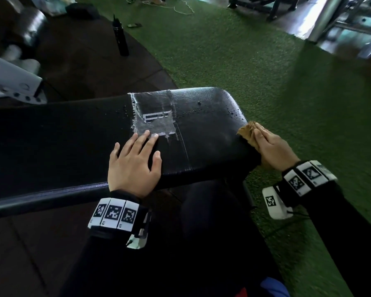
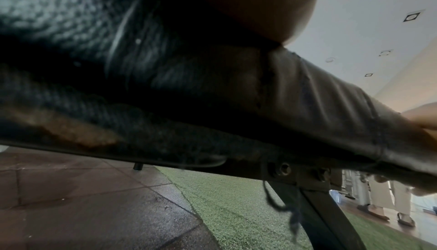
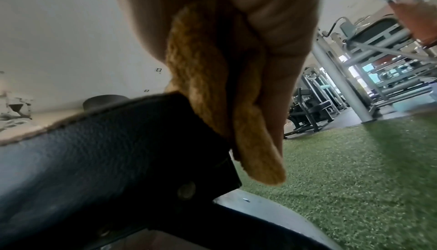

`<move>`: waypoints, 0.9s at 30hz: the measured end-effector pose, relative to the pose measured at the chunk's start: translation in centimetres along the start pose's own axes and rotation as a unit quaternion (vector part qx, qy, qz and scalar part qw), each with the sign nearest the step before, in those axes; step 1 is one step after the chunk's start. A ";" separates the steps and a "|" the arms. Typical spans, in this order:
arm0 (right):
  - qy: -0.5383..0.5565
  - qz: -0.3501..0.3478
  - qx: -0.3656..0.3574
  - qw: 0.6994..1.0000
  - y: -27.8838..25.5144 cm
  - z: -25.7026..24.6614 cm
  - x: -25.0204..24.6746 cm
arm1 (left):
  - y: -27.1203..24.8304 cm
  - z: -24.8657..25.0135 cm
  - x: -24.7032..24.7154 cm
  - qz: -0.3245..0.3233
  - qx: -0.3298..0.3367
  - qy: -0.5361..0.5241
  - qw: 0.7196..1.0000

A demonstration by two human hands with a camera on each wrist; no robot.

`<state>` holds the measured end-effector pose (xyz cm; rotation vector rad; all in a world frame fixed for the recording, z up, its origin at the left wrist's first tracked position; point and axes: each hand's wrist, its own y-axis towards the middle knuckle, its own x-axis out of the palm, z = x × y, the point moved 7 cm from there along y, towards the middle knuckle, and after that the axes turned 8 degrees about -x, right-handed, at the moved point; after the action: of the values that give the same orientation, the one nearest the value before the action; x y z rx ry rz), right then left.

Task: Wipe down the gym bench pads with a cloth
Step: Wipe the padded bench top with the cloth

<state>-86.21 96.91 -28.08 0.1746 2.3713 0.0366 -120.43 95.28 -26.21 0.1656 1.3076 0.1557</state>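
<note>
Cloth [image 1: 246, 133] is being pinched against the pad [image 1: 204, 123] end by the right hand [image 1: 273, 147], fingers together, while the left hand [image 1: 134, 165], fingers splayed, is seemingly steadying it.

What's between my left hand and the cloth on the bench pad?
Only bare bench pad, crossed by a stitched seam; nothing lies on it between the left hand and the cloth in the right hand. The head view shows it.

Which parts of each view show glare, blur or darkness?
Head view: glare whitens the shiny patch on the bench pad, and the upper right corner is smeared. Left wrist view: the pad is dark and soft. Right wrist view: the cloth is fairly sharp, the pad edge blurred.
</note>
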 end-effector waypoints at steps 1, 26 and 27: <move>0.039 -0.017 0.011 0.999 0.0 0.3 0.2 | 0.0 0.0 0.0 0.000 0.001 -0.003 1.000; -0.033 -0.217 0.031 0.975 13.3 -2.9 1.5 | 0.1 0.1 -0.4 -0.030 -0.016 0.008 0.999; -0.011 -0.221 0.037 0.974 12.7 -2.4 1.6 | 0.1 0.2 -0.4 -0.030 -0.018 0.006 0.999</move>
<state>-87.50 109.78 -26.48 -0.3183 2.3395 -0.2658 -120.36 95.25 -25.81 0.0945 1.3202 0.1305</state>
